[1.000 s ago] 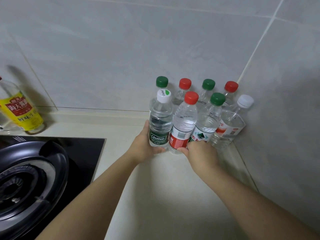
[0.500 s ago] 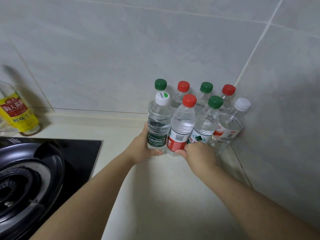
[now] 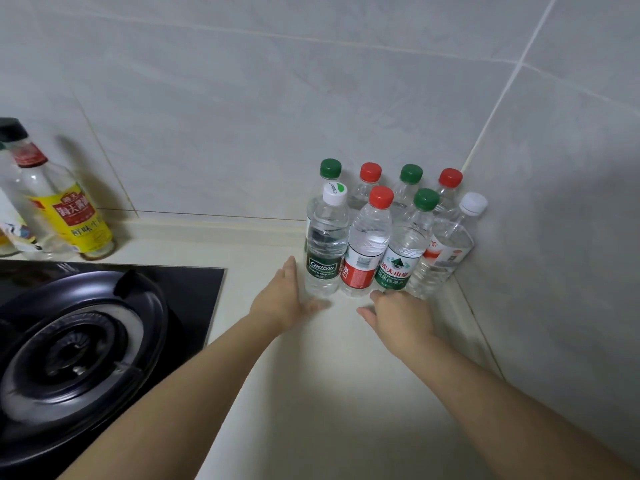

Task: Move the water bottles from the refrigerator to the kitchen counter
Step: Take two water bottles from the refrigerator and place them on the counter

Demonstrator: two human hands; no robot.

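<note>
Water bottles (image 3: 367,244) upright in far-right counter (image 3: 329,393) corner, left hand (image 3: 282,299) just left, fingers straight, right hand (image 3: 398,313) just nearer, relaxed — both empty

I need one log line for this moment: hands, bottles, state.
left hand: open, beside leftmost front bottle | right hand: open, holds nothing | bottles: eight standing in counter corner

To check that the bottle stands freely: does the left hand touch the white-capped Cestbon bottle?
Cannot tell. Head view: the left hand lies open right beside the Cestbon bottle, fingers straight, but the thumb blurs at the bottle's base.
</note>
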